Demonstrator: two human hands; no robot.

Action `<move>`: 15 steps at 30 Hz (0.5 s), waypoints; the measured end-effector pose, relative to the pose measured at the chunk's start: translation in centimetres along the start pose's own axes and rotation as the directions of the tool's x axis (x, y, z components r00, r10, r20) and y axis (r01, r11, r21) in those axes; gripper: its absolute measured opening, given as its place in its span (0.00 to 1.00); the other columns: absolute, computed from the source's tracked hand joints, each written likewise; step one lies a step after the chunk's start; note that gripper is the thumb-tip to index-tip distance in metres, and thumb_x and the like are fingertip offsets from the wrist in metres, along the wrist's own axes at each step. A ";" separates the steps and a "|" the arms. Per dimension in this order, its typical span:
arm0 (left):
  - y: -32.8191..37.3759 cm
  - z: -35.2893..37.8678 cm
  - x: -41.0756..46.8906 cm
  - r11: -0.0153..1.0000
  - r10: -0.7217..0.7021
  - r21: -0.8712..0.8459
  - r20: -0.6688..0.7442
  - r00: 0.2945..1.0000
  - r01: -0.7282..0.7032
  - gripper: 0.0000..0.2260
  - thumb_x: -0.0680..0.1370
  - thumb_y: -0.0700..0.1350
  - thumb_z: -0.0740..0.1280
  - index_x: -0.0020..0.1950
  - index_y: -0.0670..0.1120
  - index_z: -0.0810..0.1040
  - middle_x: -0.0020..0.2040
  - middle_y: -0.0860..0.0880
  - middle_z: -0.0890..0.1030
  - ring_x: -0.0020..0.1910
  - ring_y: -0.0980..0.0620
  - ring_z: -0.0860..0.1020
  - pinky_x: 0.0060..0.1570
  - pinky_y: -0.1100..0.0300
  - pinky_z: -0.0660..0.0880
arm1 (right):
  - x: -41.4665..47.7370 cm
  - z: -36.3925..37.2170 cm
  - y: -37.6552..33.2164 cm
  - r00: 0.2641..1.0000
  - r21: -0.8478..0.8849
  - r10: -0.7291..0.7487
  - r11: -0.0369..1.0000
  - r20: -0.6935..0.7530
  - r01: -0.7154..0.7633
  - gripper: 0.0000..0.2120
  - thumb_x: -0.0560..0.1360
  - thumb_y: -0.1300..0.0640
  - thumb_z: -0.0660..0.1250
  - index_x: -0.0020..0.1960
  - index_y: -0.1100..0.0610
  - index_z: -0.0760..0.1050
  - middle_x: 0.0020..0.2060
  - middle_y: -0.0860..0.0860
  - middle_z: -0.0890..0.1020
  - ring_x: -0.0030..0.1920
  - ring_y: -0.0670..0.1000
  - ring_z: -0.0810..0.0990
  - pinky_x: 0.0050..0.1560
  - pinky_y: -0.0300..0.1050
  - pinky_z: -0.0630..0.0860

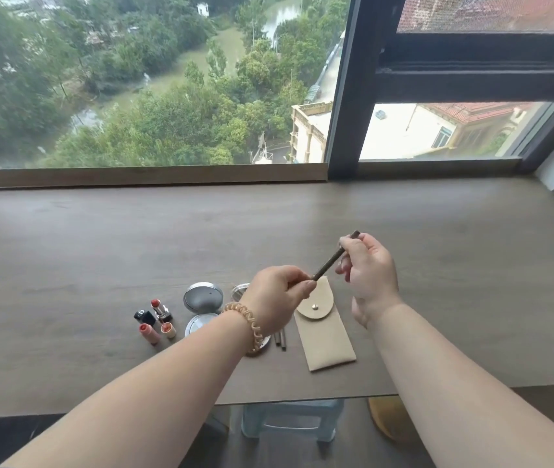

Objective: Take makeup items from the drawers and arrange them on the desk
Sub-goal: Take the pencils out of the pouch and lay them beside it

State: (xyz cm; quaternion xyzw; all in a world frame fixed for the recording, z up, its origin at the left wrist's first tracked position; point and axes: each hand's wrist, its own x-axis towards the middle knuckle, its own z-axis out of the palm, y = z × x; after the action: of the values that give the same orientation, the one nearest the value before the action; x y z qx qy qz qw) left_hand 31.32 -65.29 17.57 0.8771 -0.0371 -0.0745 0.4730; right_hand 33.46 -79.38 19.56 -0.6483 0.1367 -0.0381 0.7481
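From my feed I can read no word, number or brand name anywhere. The one mark I can make out is a small pale emblem on the end of the black lipstick cap (144, 315), which lies toward the front edge of the desk (100, 231), left of centre, just beside the open red lipstick (160, 310); it is too small and blurred for me to tell its letters

Dark brown pencil (331, 260); beige pouch (328, 339); grey-brown, wood-grained desk (100, 238). Red lipstick (157, 307) in a silver case, coral tubes (149, 333), black cap (144, 316), silver compact (202, 297). Amber-beaded bracelet (252, 324). Black window frame (346, 96), green trees (167, 123) beyond.
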 end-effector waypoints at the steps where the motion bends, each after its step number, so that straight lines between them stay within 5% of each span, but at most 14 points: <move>1: 0.5 0.2 -0.1 0.999 0.026 -0.020 -0.005 1.000 -0.026 0.07 0.77 0.46 0.67 0.48 0.45 0.81 0.36 0.52 0.80 0.38 0.54 0.77 0.42 0.60 0.75 | 0.0 0.2 -0.1 0.999 0.059 0.043 0.997 0.010 -0.044 0.10 0.77 0.59 0.62 0.36 0.56 0.70 0.20 0.46 0.65 0.23 0.46 0.63 0.23 0.35 0.62; 7: 1.9 0.4 0.0 0.998 0.059 -0.024 0.019 0.998 -0.058 0.10 0.78 0.48 0.65 0.40 0.45 0.78 0.25 0.55 0.67 0.22 0.62 0.67 0.25 0.70 0.62 | -0.1 0.5 0.6 0.957 0.046 0.267 0.961 0.116 -0.274 0.16 0.80 0.50 0.59 0.36 0.56 0.67 0.16 0.45 0.62 0.18 0.45 0.58 0.22 0.39 0.52; 12: 0.6 -0.3 -1.3 0.992 0.032 0.111 0.179 0.983 -0.052 0.19 0.80 0.48 0.60 0.28 0.50 0.70 0.24 0.54 0.66 0.22 0.60 0.65 0.26 0.67 0.62 | 2.8 -1.2 1.4 0.872 0.227 0.443 0.889 -0.206 -0.398 0.15 0.79 0.50 0.57 0.35 0.53 0.65 0.26 0.48 0.63 0.16 0.45 0.56 0.20 0.32 0.51; 15: -1.9 -0.6 -3.0 0.999 -0.038 0.036 0.142 0.989 0.034 0.18 0.80 0.48 0.60 0.30 0.51 0.72 0.24 0.54 0.66 0.23 0.59 0.65 0.27 0.64 0.63 | 5.1 -4.8 0.9 0.862 0.204 0.411 0.909 -0.297 -0.363 0.16 0.79 0.47 0.58 0.34 0.52 0.66 0.26 0.47 0.66 0.17 0.44 0.59 0.22 0.34 0.54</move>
State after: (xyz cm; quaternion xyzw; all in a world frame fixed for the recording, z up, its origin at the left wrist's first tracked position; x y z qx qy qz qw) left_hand 28.42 -63.34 16.61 0.8779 -0.0564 -0.1450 0.4529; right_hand 36.97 -85.07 17.26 -0.5369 0.3857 -0.0054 0.7503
